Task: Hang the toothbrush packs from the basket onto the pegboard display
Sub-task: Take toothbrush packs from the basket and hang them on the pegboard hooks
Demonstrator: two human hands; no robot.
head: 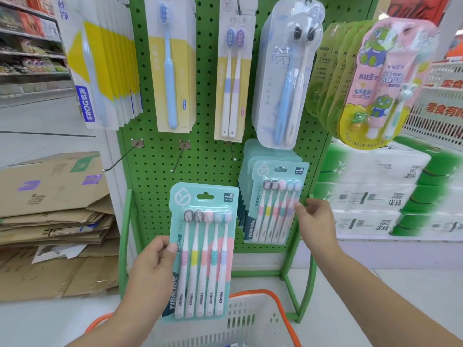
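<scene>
My left hand (154, 265) grips a teal toothbrush pack (204, 249) by its left edge, upright in front of the green pegboard (205, 161) and above the basket (253, 319). The pack shows several brushes with pastel handles. To the right, several identical packs (274, 204) hang stacked on one peg. My right hand (317, 219) touches the right edge of the front hanging pack with its fingertips. The white basket with orange rim sits on the floor at the bottom; its contents are mostly hidden.
Three bare pegs (117, 159) (179, 156) (233, 151) stick out of the board's middle row. Other toothbrush packs (172, 61) hang above. Flattened cardboard (52, 216) is stacked at left, and wrapped tissue packs (375, 191) are at right.
</scene>
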